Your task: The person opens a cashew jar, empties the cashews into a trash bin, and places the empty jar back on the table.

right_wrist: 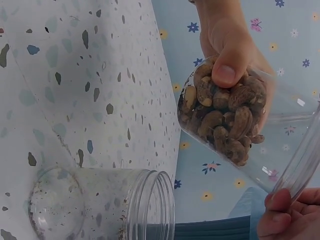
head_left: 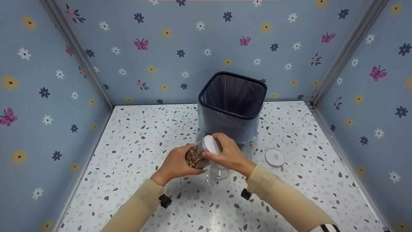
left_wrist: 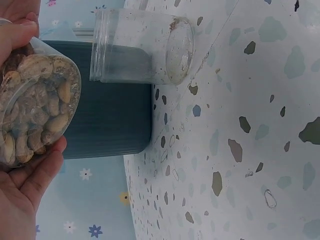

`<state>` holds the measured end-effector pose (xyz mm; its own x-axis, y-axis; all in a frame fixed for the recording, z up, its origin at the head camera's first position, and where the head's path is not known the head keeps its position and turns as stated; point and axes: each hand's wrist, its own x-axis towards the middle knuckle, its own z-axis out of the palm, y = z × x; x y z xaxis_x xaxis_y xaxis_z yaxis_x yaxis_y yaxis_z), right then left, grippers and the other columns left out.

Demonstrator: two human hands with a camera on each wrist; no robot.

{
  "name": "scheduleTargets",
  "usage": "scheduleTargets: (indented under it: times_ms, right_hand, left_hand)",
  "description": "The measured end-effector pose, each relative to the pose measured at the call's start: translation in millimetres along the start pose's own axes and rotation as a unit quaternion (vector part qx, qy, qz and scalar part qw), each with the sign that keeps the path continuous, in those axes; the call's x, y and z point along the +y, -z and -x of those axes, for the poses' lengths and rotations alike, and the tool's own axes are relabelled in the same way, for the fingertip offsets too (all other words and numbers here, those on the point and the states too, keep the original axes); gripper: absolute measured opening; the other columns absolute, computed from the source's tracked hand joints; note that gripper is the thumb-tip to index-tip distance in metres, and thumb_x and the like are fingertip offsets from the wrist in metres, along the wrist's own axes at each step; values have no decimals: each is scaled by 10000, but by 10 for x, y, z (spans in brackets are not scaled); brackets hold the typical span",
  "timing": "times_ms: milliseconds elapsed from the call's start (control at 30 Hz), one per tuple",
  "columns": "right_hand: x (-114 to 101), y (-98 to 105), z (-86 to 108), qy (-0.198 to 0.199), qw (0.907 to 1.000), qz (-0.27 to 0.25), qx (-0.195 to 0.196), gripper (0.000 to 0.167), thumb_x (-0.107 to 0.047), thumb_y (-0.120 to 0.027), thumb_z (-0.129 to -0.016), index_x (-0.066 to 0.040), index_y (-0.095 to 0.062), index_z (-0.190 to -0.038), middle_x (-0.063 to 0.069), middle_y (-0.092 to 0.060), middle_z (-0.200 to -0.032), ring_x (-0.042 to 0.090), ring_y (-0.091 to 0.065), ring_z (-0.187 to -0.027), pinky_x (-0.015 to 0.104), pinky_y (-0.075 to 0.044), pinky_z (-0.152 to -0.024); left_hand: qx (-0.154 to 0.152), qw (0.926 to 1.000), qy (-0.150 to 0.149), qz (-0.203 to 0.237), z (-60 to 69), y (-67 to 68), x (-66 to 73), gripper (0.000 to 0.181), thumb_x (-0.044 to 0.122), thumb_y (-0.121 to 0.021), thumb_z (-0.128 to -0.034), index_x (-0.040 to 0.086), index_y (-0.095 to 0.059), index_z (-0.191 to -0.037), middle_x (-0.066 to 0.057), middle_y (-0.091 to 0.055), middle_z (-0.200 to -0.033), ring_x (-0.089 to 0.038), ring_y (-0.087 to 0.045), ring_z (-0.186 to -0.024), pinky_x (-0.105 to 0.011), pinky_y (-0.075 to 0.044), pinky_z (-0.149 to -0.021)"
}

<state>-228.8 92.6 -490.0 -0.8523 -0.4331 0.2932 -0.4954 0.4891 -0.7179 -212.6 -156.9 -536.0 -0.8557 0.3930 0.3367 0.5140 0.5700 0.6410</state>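
A clear plastic jar (head_left: 200, 163) partly filled with brown cashew nuts (right_wrist: 227, 112) is tilted above the table. Around its lower body my left hand (head_left: 175, 163) holds it, the thumb lying across the side in the right wrist view. My right hand (head_left: 231, 154) grips the white lid (head_left: 211, 144) at the jar's upper end; in the right wrist view its fingers (right_wrist: 280, 217) touch that end. Just below stands a second clear jar (left_wrist: 132, 55), upright and without a lid, with small crumbs inside its base. A loose white lid (head_left: 275, 157) lies flat to the right.
Behind the hands stands a dark waste bin (head_left: 230, 127) lined with a clear bag, close to the back wall. The speckled white table (head_left: 138, 135) is enclosed by blue walls (head_left: 180, 71) with flowers and butterflies at the back and both sides.
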Motion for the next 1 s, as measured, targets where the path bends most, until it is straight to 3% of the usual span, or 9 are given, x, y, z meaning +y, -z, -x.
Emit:
scheduleTargets:
  times_ms: [167,333,600,733,1000]
  right_hand:
    - [18,41,8,207,9992,108,-312,777,-446,-838,-918,32,-570,-1469,208,-660,-1408,362,-655,-1245,542,-587,-1020]
    - [48,97,12,455,9969,187,-606,794,-443,-849,-910,-8,-541,-1499,172,-627,-1410,307,-631,-1225,498,-587,-1014]
    - [81,194,28,647,9902,349,-1187,842,-463,-830,-936,-113,-458,-1606,138,-545,-1338,194,-549,-1005,332,-529,-844]
    - [87,228,36,839,9870,292,-1340,859,-430,-847,-929,-157,-441,-1636,134,-525,-1313,184,-521,-963,320,-511,-819]
    - [81,309,23,980,9802,100,-1719,942,-283,-937,-842,-219,-458,-1650,142,-480,-1495,277,-553,-1304,458,-599,-995]
  left_hand:
    - [-140,9995,66,266,7,-1,-20,758,412,-1028,-683,163,-723,-1331,49,-784,-1155,-106,-719,-998,-348,-631,-874]
    - [-325,9981,130,516,9,12,-46,782,385,-1023,-698,188,-704,-1384,54,-773,-1211,-115,-714,-1054,-371,-626,-921]
    - [-546,9966,198,582,5,49,-71,823,374,-1025,-690,178,-691,-1416,36,-764,-1260,-136,-707,-1090,-405,-622,-958]
    - [-641,9959,249,595,3,50,-81,829,380,-1025,-687,184,-686,-1416,43,-763,-1268,-128,-705,-1101,-401,-619,-969]
    - [-799,9951,96,578,8,57,-116,832,366,-1022,-685,178,-679,-1420,31,-768,-1260,-138,-711,-1096,-398,-623,-958]
